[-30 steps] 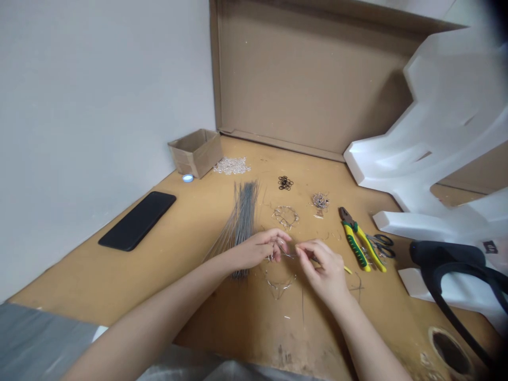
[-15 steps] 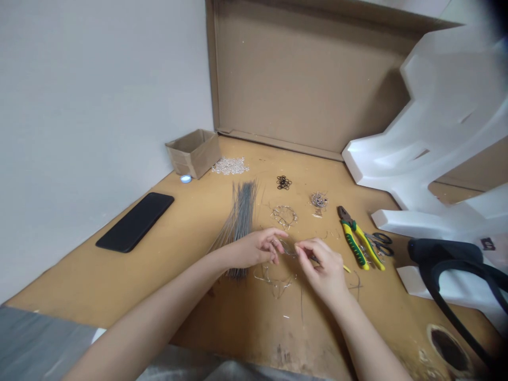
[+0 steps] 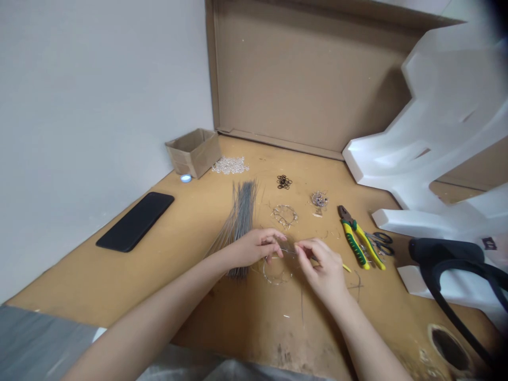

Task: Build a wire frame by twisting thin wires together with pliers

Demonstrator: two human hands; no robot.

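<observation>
My left hand (image 3: 260,247) has its index finger stretched out, while its thumb and lower fingers close on a thin wire ring (image 3: 277,283) that hangs below them. Opposite it, my right hand (image 3: 321,264) pinches a thin wire (image 3: 288,251) between thumb and fingertips; this wire runs across the gap to my left fingers. Whether the wire joins the ring is too fine to tell. Under my left wrist lies a bundle of straight grey wires (image 3: 244,206). Just beyond my hands, another wire ring (image 3: 284,215) with small wire ends rests on the table.
Pliers with yellow-green handles (image 3: 359,241) and scissors (image 3: 383,242) lie at right. Farther back are black rings (image 3: 284,182), a beaded wire coil (image 3: 319,199), clear small pieces (image 3: 230,165) and a cardboard box (image 3: 194,153). A black phone (image 3: 135,222) lies left; white foam (image 3: 381,159) stands right.
The hanging wire ring has turned and now shows as a rounder loop below my hands. My left fingers have shifted slightly; my right hand stays in nearly the same place.
</observation>
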